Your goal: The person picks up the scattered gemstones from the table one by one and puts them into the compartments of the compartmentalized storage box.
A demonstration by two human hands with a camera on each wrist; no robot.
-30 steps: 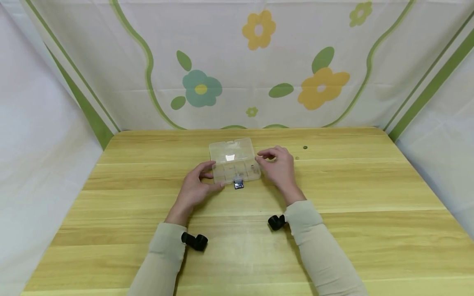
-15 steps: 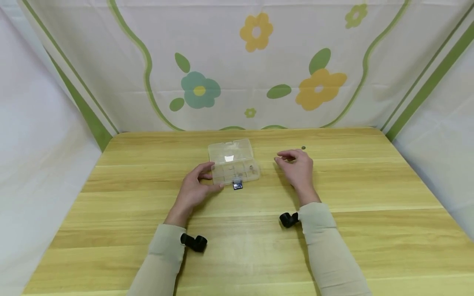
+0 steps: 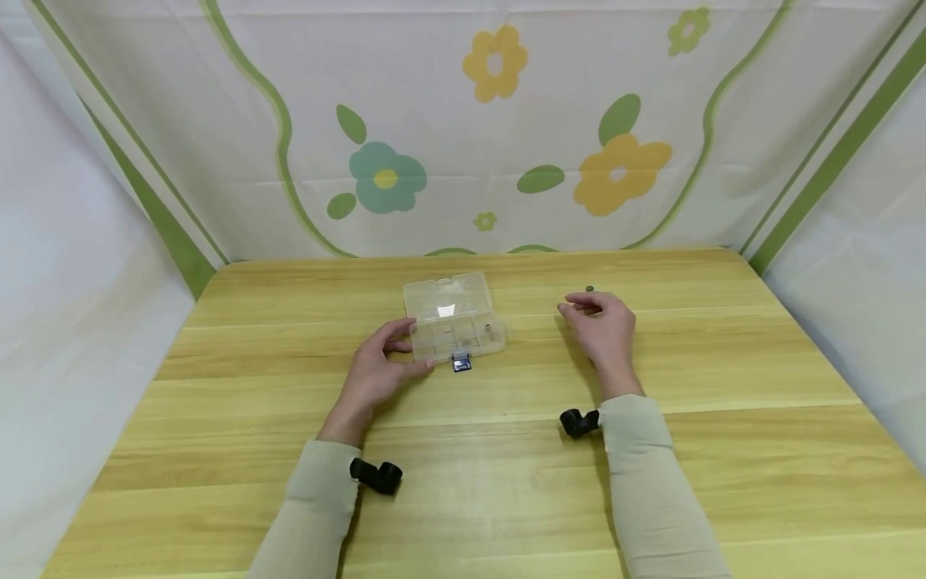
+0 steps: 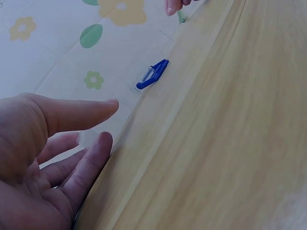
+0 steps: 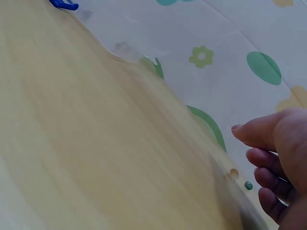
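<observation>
A clear plastic compartment box [image 3: 452, 297] stands with its lid tipped back, a blue latch [image 3: 461, 363] hanging at its front. My left hand [image 3: 376, 370] holds the box's left end, thumb at the front corner and fingers along the side. A small dark piece [image 3: 488, 326] lies in a right-hand compartment. Right of the box, my right hand [image 3: 604, 334] hovers with loosely curled fingers and nothing between them. Close by its fingertips, the right wrist view shows a small green bead [image 5: 248, 185] and a tan, round bead [image 5: 233, 173] on the table.
The wooden table [image 3: 463, 482] ends at a white cloth backdrop [image 3: 448, 121] printed with flowers. More white cloth [image 3: 87, 322] hangs at the sides. Black wrist cameras [image 3: 379, 477] sit on both sleeves.
My right hand has moved from the box's right end rightward, to beside the small beads. My left hand has stayed at the box.
</observation>
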